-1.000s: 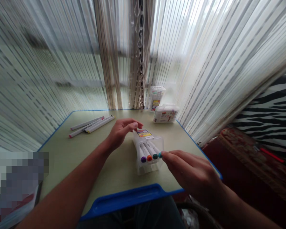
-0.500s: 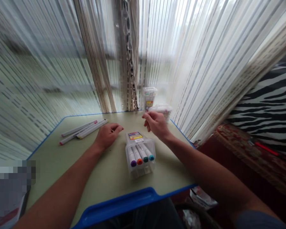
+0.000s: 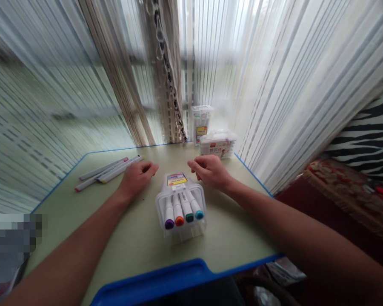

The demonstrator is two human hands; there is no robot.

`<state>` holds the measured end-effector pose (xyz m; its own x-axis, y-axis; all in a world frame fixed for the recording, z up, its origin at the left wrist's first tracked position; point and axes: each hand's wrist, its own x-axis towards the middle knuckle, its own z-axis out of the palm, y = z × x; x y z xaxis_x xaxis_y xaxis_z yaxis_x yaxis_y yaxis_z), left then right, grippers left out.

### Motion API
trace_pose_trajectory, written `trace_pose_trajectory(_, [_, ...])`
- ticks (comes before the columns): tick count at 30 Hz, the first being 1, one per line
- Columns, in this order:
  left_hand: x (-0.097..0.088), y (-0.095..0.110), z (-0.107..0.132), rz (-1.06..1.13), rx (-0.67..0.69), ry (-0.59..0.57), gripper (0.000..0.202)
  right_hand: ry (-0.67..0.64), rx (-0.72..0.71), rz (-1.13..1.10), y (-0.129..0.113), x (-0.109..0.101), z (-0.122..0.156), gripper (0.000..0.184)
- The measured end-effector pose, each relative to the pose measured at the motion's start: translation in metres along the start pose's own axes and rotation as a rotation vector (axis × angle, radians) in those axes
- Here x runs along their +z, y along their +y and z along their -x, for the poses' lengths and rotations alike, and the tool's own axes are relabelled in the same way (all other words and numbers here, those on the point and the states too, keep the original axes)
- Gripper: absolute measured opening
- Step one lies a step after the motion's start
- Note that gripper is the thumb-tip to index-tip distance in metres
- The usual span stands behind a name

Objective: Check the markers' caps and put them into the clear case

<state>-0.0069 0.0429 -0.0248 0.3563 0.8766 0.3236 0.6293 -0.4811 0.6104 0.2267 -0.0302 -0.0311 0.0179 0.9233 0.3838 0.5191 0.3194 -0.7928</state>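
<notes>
A clear plastic marker case lies on its side in the middle of the green table. Several markers inside show purple, orange, green and blue caps toward me. My left hand rests on the table just left of the case's far end, fingers curled, nothing visible in them. On the other side of that end my right hand sits loosely curled, also with nothing visible in it.
Three loose white markers lie at the table's far left. Two more marker boxes stand at the far right corner by the curtains. The table has a blue rim. A zebra-patterned cushion is at right.
My right hand went from the marker caps at the near end of the case up to its far end, then came down beside it. My left hand let go of the case and settled on the table.
</notes>
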Motion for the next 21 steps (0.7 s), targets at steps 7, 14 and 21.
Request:
trace_pose_trajectory(7, [0.0025, -0.0015, -0.0004, 0.017, 0.008, -0.032, 0.041, -0.024, 0.012, -0.018, 0.0017, -0.0039, -0.0017, 0.037])
trace_pose_trajectory(14, [0.0028, -0.0019, -0.0006, 0.011, 0.011, -0.043, 0.041, -0.062, 0.043, -0.017, 0.0067, -0.0051, -0.0037, 0.036])
trace_pose_trajectory(21, [0.0029, 0.0004, 0.0006, 0.031, 0.017, -0.03, 0.042, -0.086, 0.066, 0.0, 0.0103, -0.0041, -0.0034, 0.037])
